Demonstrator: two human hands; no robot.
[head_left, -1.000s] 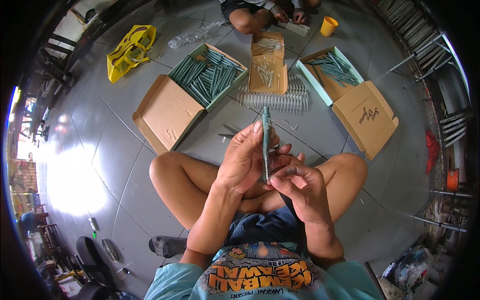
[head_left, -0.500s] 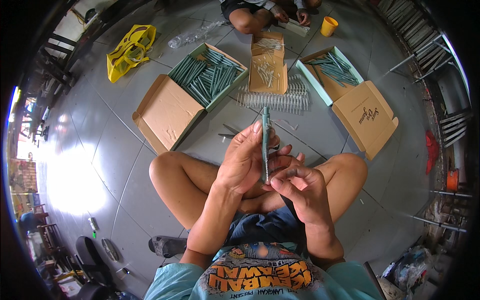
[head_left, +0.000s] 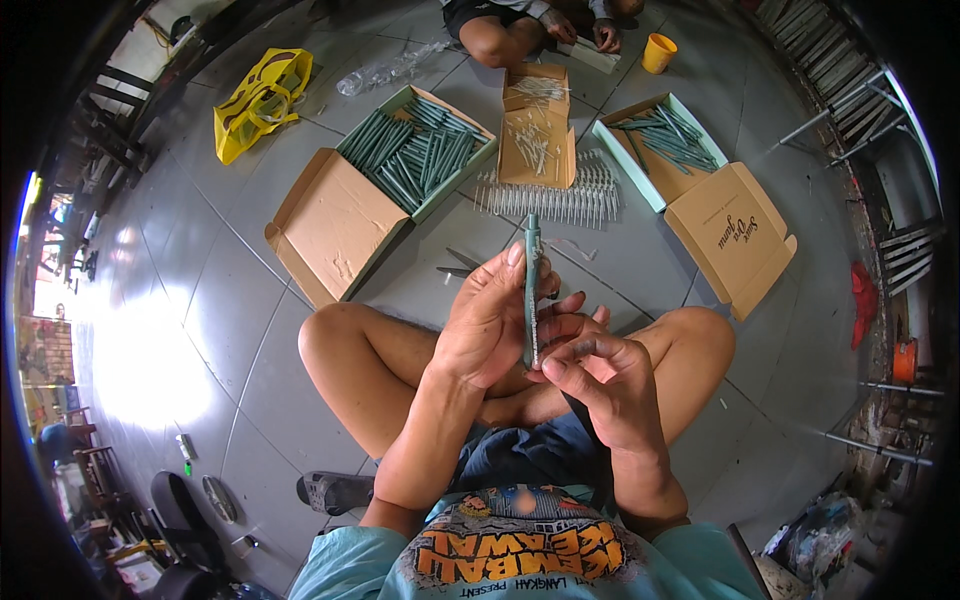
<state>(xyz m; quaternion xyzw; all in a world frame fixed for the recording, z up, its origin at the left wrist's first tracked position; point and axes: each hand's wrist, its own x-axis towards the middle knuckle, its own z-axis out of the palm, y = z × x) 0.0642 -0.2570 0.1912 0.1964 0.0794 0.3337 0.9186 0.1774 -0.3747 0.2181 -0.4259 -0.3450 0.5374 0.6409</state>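
One green pen [head_left: 531,300] is at risk of slipping: if your left hand [head_left: 478,325] loosens or its thumb slides, the pen could twist and drop. Too much sideways push from your right hand [head_left: 605,375] on the near end could flex or scuff it, and anything loose there might pop off; your fingers hide too much to be sure. Your left thumb and fingers are closed round the pen's upper half, its far end poking clear past them. Your right thumb and forefinger come close together at its near end; whether they truly pinch it, I cannot tell. So the pen lies between your hands, on the near side of the small brown carton [head_left: 561,174]. Clear plastic pieces [head_left: 548,203] are lined up along that carton's near edge, and dark blades [head_left: 462,258], probably scissors, lie nearer you and to its left.
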